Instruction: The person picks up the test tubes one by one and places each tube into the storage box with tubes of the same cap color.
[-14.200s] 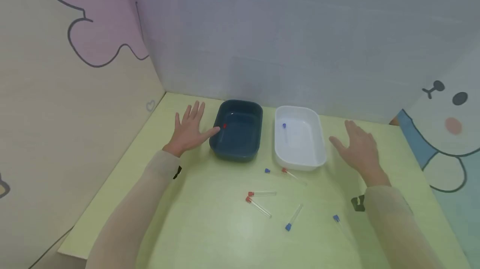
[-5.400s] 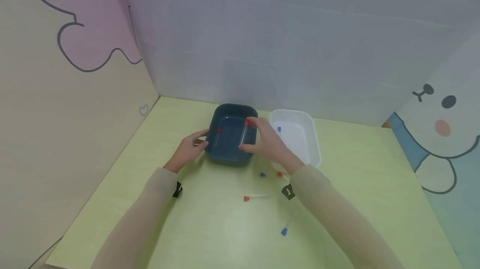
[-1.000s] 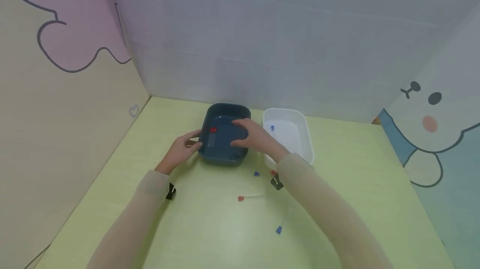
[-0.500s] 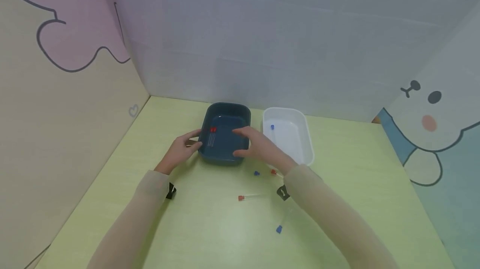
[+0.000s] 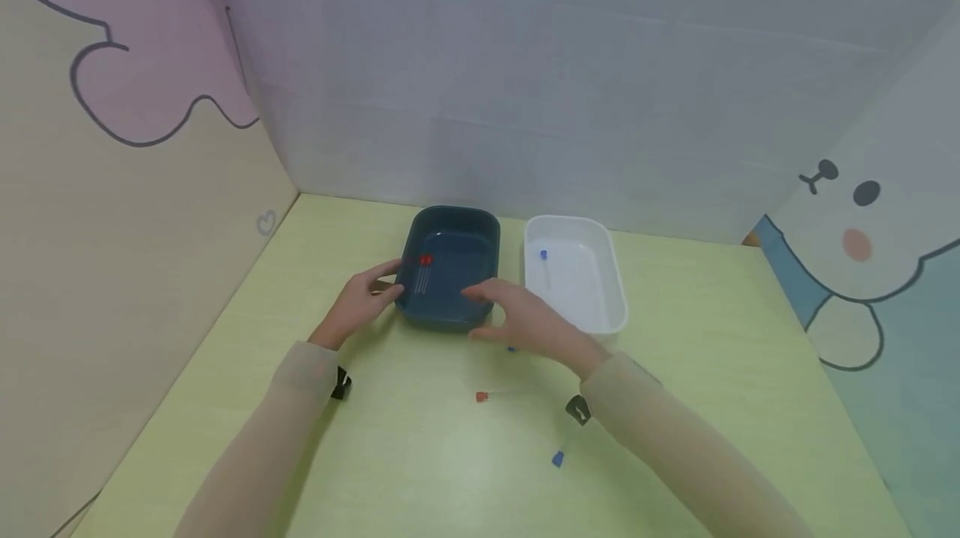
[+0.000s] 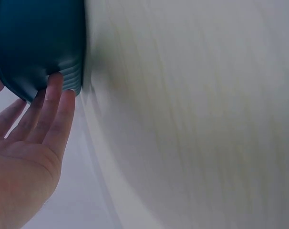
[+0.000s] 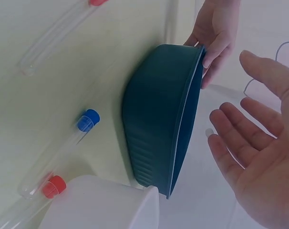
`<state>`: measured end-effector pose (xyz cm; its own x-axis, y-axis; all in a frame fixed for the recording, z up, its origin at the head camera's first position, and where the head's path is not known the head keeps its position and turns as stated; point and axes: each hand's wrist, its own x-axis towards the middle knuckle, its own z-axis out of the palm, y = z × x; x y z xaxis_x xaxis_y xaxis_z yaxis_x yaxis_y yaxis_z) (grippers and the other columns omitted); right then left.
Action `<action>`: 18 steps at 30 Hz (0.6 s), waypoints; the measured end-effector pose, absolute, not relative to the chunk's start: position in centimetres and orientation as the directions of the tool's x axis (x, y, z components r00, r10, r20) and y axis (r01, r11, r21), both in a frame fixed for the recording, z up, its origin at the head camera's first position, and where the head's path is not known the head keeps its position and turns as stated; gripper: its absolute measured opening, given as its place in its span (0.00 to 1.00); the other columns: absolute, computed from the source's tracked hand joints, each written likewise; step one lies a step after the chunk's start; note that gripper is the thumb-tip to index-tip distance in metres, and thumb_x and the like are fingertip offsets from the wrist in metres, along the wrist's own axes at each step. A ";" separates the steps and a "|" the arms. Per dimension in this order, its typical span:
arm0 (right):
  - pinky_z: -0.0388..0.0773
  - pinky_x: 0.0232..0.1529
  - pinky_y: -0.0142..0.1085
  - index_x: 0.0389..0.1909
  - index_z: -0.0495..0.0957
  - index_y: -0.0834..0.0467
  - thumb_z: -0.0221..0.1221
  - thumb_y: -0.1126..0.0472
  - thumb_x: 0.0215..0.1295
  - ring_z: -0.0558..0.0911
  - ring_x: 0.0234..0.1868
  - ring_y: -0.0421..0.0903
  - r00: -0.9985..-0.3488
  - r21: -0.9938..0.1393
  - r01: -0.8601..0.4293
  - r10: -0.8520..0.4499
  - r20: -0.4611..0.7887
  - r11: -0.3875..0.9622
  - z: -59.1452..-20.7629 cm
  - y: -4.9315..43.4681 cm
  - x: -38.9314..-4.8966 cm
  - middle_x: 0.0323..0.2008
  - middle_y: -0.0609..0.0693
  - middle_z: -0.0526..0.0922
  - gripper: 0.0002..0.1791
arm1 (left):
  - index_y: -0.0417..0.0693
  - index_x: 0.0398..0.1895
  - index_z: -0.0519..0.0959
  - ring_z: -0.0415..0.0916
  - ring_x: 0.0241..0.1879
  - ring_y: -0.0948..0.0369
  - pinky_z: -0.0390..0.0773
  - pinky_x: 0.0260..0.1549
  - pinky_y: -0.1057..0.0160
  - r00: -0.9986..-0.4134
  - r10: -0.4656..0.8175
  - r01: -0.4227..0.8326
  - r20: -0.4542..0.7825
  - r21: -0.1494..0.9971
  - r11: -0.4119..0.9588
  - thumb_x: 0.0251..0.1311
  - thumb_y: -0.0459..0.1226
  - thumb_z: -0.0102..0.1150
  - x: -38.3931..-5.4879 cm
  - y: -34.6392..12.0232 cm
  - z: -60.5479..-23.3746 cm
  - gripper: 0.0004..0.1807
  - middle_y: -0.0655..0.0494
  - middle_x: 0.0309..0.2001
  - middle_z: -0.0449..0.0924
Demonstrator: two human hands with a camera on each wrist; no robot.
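My left hand (image 5: 356, 309) holds the left side of a dark blue tub (image 5: 450, 321). In the left wrist view its fingers (image 6: 54, 95) lie on the outer wall, the thumb at the rim. Red-capped test tubes (image 5: 423, 275) lie side by side inside that tub. My right hand (image 5: 528, 319), holding nothing, hovers by the tub's near right corner, thumb and fingers spread apart. Below it on the table are a blue-capped tube (image 7: 82, 124) and a red-capped tube (image 7: 53, 187), both mostly hidden in the head view.
To the right of the dark tub stands a white tub (image 5: 592, 288) with a blue-capped tube (image 5: 544, 256) inside. Nearer on the table lie a red-capped tube (image 5: 482, 396) and a blue-capped tube (image 5: 558, 459). Walls (image 5: 600, 87) rise behind and at both sides.
The right hand held a red-capped tube over the dark tub 5.4 s ago; that tube now lies inside. Since then the empty right hand has drawn back nearer; the left hand stays put.
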<state>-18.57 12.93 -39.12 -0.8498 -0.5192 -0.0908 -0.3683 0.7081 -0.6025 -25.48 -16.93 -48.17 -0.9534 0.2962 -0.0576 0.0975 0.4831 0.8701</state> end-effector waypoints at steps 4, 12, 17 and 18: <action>0.76 0.70 0.44 0.70 0.74 0.56 0.71 0.54 0.64 0.80 0.64 0.48 -0.836 -0.597 -0.392 -0.542 -0.087 0.700 -39.3 13.2 -18.2 0.65 0.50 0.81 0.34 | 0.49 0.80 0.62 0.77 0.66 0.41 0.78 0.63 0.40 -0.954 0.296 0.098 -0.056 0.872 0.480 0.76 0.39 0.55 -25.5 -17.1 -48.2 0.32 0.41 0.77 0.66; 0.80 0.64 0.48 0.65 0.78 0.57 0.70 0.54 0.65 0.82 0.60 0.51 -0.820 -0.602 -0.387 -0.560 -0.122 0.698 -40.0 14.0 -16.9 0.59 0.53 0.84 0.29 | 0.50 0.80 0.62 0.77 0.67 0.41 0.79 0.63 0.41 -0.951 0.302 0.095 -0.061 0.875 0.475 0.76 0.40 0.55 -25.6 -17.0 -48.2 0.32 0.41 0.77 0.66; 0.81 0.60 0.49 0.65 0.78 0.57 0.70 0.55 0.65 0.82 0.60 0.53 -0.823 -0.621 -0.348 -0.546 -0.156 0.702 -40.5 14.6 -16.1 0.59 0.54 0.84 0.28 | 0.50 0.80 0.61 0.76 0.67 0.41 0.78 0.63 0.41 -0.950 0.306 0.094 -0.063 0.876 0.474 0.76 0.40 0.55 -25.6 -17.0 -48.2 0.32 0.41 0.77 0.66; 0.81 0.60 0.49 0.65 0.78 0.57 0.70 0.56 0.65 0.81 0.60 0.53 -0.825 -0.629 -0.333 -0.541 -0.167 0.703 -40.6 14.7 -15.9 0.59 0.54 0.84 0.28 | 0.50 0.80 0.61 0.76 0.67 0.41 0.78 0.63 0.40 -0.950 0.306 0.092 -0.066 0.876 0.473 0.76 0.40 0.55 -25.5 -17.0 -48.2 0.32 0.41 0.77 0.66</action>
